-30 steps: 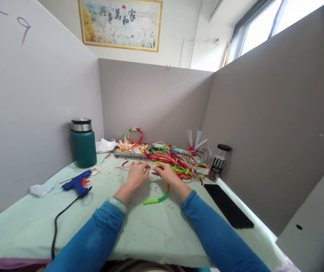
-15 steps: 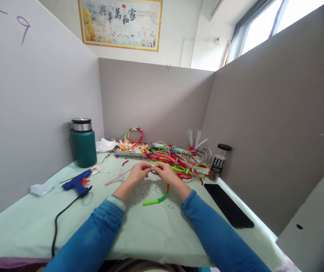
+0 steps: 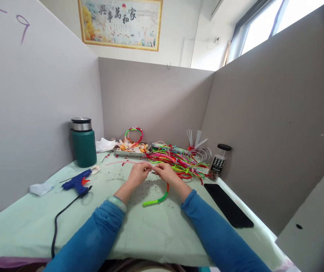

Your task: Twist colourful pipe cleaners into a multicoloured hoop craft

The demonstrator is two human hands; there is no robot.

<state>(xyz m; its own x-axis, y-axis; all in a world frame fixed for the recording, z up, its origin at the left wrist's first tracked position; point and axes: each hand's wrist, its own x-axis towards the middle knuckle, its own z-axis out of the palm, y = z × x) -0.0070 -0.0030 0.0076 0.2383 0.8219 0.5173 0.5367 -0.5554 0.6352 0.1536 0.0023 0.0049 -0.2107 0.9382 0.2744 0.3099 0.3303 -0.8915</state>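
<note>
My left hand [image 3: 139, 174] is pinched on a pink pipe cleaner [image 3: 115, 163], whose loose end stretches left across the table. Close beside it, my right hand [image 3: 164, 172] is closed, fingertips almost touching the left ones. From under the right hand curves a band wrapped in orange and green fuzzy pipe cleaner [image 3: 159, 200], its bright green end pointing left. The spot where pink meets band is covered by my fingers. A short red pipe cleaner piece [image 3: 124, 163] lies beyond the left hand.
Behind my hands lie a heap of coloured pipe cleaners [image 3: 176, 156] and a metal tray [image 3: 130, 153] of small pieces topped by a wrapped hoop [image 3: 142, 135]. A blue glue gun [image 3: 77, 183] and green bottle [image 3: 84, 149] stand left; a jar [image 3: 218, 164] and black slab [image 3: 228, 206] right.
The pink pipe cleaner's loose end has swung away from me, toward the tray side. Both hands stay together in nearly the same place, and the green-orange band is almost still.
</note>
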